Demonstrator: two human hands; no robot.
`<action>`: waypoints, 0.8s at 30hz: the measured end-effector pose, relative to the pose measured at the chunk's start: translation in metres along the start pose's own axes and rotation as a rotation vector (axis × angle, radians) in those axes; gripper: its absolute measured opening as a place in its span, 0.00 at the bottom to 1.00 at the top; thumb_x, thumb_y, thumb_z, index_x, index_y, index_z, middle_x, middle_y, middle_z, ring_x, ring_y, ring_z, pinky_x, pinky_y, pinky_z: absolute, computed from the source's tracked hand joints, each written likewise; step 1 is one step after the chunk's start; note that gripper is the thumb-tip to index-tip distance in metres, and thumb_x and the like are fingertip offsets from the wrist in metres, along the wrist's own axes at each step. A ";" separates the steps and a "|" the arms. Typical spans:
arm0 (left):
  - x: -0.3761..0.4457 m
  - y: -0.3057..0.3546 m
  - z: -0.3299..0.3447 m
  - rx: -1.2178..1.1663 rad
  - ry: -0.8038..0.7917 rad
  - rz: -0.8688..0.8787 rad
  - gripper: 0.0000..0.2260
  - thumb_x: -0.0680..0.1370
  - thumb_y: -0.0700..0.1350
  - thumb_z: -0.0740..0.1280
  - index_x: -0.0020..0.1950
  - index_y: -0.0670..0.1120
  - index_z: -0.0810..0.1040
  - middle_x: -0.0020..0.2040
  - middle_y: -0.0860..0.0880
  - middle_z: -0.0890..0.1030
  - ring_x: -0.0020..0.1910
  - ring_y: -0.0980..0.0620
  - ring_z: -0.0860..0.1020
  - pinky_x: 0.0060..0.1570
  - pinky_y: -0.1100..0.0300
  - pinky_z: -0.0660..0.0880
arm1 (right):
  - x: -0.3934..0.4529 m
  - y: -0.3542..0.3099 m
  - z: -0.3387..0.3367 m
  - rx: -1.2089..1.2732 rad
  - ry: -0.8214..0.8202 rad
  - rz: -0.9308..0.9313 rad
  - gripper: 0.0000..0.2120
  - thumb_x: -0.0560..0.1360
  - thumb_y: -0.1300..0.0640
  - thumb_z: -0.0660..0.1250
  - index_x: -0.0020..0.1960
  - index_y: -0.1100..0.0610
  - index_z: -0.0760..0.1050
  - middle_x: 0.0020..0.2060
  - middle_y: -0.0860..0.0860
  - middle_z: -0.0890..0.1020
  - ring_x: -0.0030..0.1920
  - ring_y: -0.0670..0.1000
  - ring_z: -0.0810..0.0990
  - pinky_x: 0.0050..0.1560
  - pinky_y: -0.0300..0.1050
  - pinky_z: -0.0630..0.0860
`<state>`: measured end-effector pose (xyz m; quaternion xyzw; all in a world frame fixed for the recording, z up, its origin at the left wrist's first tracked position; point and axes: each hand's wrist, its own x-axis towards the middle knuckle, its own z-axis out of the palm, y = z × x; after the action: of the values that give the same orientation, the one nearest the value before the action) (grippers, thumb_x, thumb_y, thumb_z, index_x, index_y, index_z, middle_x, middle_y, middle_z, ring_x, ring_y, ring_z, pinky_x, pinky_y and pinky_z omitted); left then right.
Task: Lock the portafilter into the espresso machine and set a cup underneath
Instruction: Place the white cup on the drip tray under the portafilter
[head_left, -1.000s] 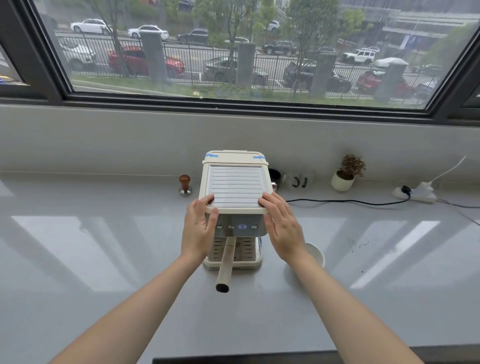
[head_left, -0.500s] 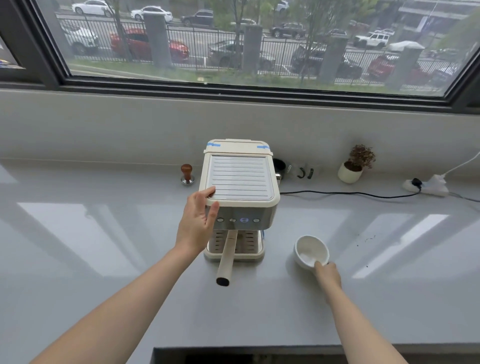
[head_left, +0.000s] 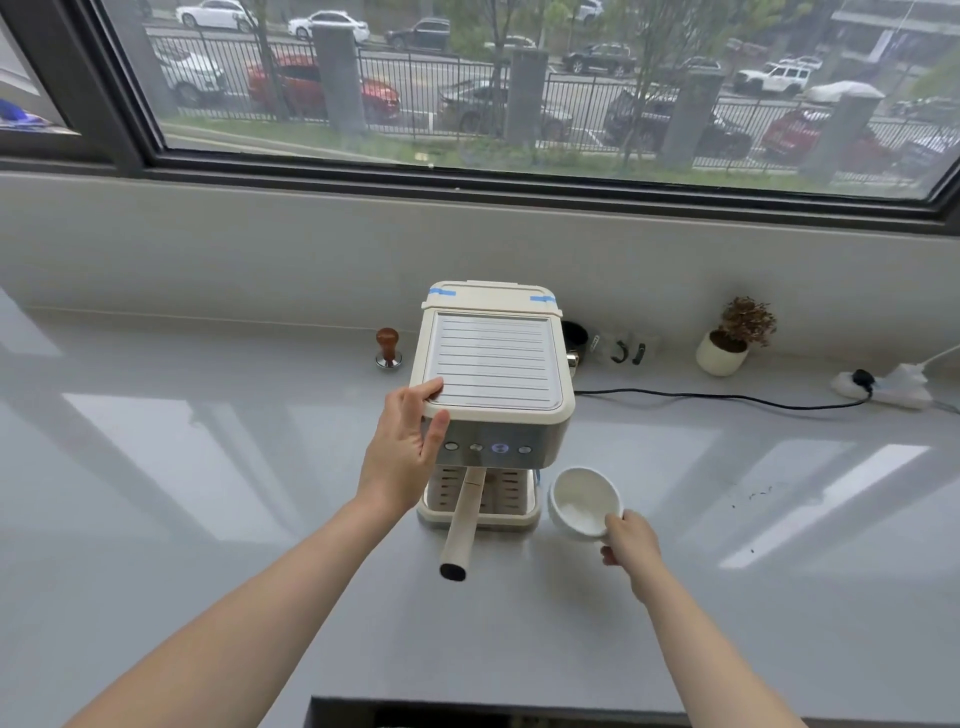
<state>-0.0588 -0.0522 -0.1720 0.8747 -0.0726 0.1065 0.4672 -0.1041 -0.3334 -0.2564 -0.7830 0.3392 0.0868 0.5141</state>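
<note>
A cream espresso machine (head_left: 493, 364) stands on the grey counter under the window. The portafilter sits under its front panel, and its long cream handle (head_left: 461, 525) points toward me. My left hand (head_left: 405, 447) grips the machine's front left top corner, thumb on the lid. My right hand (head_left: 628, 540) holds a white cup (head_left: 584, 501) by its near rim. The cup is tilted and sits just right of the drip tray (head_left: 478, 514), beside the machine rather than under the spout.
A wooden-knobbed tamper (head_left: 388, 349) stands left of the machine. Behind and right are a dark container (head_left: 574, 335), small items, a potted plant (head_left: 732, 340), a black cable (head_left: 727, 399) and a power strip (head_left: 883, 389). The counter's front edge has a dark gap (head_left: 467, 714).
My right hand left the machine's top, dropped to the white cup and took hold of it. The cup has since shifted left toward the drip tray. My left hand stayed on the machine.
</note>
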 end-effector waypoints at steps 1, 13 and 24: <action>0.000 0.000 0.000 0.005 0.000 0.002 0.20 0.76 0.64 0.50 0.66 0.62 0.62 0.65 0.51 0.68 0.57 0.53 0.74 0.52 0.46 0.78 | -0.003 -0.007 0.005 0.007 -0.021 -0.016 0.09 0.76 0.63 0.55 0.39 0.60 0.69 0.38 0.57 0.74 0.33 0.57 0.73 0.31 0.45 0.72; 0.000 0.002 0.000 0.015 0.006 -0.007 0.20 0.75 0.65 0.50 0.66 0.62 0.62 0.65 0.53 0.69 0.59 0.52 0.74 0.50 0.50 0.77 | -0.001 -0.043 0.075 -0.160 -0.148 -0.133 0.09 0.72 0.55 0.53 0.38 0.59 0.66 0.39 0.58 0.75 0.37 0.58 0.73 0.42 0.51 0.73; 0.000 0.001 0.000 0.033 0.019 0.020 0.20 0.76 0.64 0.50 0.65 0.61 0.62 0.65 0.50 0.69 0.59 0.52 0.74 0.50 0.50 0.78 | 0.004 -0.056 0.096 -0.229 -0.206 -0.174 0.11 0.75 0.58 0.51 0.34 0.55 0.61 0.32 0.51 0.67 0.35 0.55 0.65 0.39 0.46 0.64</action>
<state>-0.0589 -0.0528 -0.1715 0.8804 -0.0752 0.1209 0.4524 -0.0459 -0.2388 -0.2602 -0.8498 0.2037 0.1600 0.4591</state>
